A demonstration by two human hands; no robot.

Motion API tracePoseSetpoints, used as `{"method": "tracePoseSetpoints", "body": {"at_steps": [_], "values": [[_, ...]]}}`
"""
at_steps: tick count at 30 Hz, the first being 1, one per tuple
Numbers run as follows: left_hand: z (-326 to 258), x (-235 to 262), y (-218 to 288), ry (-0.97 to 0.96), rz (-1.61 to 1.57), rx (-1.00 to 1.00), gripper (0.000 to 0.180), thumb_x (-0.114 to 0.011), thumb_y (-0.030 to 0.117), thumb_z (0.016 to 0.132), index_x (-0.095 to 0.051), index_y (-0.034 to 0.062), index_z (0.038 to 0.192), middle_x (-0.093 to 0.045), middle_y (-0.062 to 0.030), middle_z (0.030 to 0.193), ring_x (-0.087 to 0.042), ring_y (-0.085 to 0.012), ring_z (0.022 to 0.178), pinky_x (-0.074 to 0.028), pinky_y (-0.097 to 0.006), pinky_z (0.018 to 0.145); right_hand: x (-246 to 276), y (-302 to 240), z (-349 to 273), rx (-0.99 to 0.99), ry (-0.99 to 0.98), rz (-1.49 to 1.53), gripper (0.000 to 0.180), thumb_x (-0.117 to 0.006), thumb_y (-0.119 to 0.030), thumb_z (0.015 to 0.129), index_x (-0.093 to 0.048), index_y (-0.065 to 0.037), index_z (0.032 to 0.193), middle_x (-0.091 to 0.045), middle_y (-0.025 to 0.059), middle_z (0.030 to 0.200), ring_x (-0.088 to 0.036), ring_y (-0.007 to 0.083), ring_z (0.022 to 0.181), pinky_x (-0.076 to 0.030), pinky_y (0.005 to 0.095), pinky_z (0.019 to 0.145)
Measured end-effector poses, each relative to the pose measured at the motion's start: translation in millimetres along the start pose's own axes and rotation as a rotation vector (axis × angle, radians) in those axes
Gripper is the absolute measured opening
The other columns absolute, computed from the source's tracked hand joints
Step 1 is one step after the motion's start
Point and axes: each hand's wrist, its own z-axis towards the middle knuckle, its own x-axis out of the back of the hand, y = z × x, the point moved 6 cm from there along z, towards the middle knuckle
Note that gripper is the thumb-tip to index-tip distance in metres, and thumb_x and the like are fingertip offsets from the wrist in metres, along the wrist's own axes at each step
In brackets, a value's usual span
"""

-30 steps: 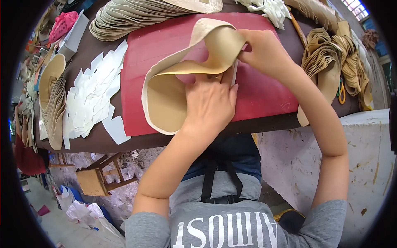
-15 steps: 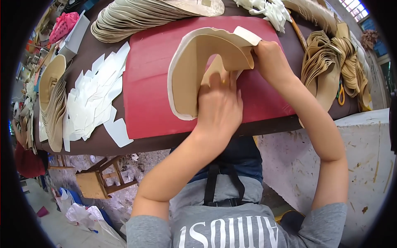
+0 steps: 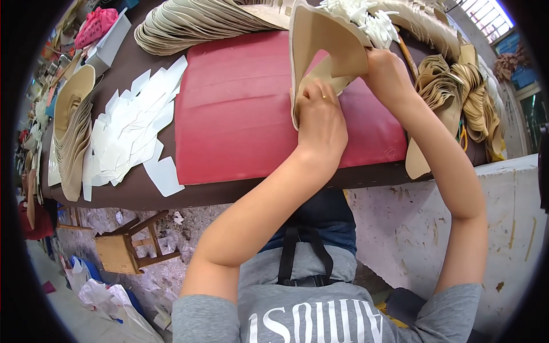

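Observation:
A tan, stiff curved piece [image 3: 329, 28], shaped like a boot upper with a pale edge and a cut-out, is held up and tilted over the red mat [image 3: 229, 114]. My left hand [image 3: 322, 108] is closed on its lower part near the cut-out, fingers bent and a ring showing on one. At the piece's right edge, my right hand [image 3: 389, 68] grips it with curled fingers. The fingertips of both hands are partly hidden.
White cut sheets [image 3: 128, 131] lie heaped left of the mat. Layered tan pieces [image 3: 194, 28] stand behind, with another stack [image 3: 74, 143] far left. Folded tan bundles [image 3: 440, 80] lie at right; white strips [image 3: 369, 23] sit at the back. A wooden stool [image 3: 120, 251] stands below.
Both hands have shifted the tan piece up and to the right, away from me. It has turned so its opening looks narrower, and more of the red mat shows.

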Motion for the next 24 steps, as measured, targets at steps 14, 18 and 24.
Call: {"method": "tracePoseSetpoints", "body": {"at_steps": [14,18,24], "values": [[21.4,6.2,-13.9,0.216,-0.526,-0.019,0.033,-0.051,0.007,0.079,-0.058,-0.0020,0.110,-0.060,-0.0184,0.109,-0.051,-0.0311,0.084,-0.043,-0.037,0.072,20.4,-6.5,15.1,-0.106,-0.059,-0.134,0.006,-0.062,-0.008,0.073,-0.063,-0.003,0.076,-0.064,0.0156,0.068,-0.063,0.0350,0.059,-0.050,0.0408,0.056],[28.3,3.8,-13.2,0.237,-0.617,-0.032,0.032,-0.051,0.007,0.079,-0.059,0.0001,0.110,-0.061,-0.0177,0.106,-0.052,-0.0307,0.084,-0.044,-0.039,0.071,17.2,-0.5,13.6,-0.150,-0.073,-0.143,0.006,-0.062,-0.008,0.073,-0.063,-0.002,0.074,-0.064,0.0155,0.067,-0.063,0.0350,0.059,-0.050,0.0407,0.056],[47.1,15.9,-17.4,0.115,-0.510,-0.043,0.027,-0.053,0.010,0.080,-0.064,0.0020,0.103,-0.062,-0.0173,0.101,-0.054,-0.0300,0.078,-0.045,-0.040,0.069,27.4,9.0,10.6,-0.219,-0.064,-0.007,0.011,-0.064,-0.009,0.073,-0.064,0.002,0.074,-0.065,0.0180,0.069,-0.061,0.0361,0.058,-0.049,0.0399,0.055]]}}
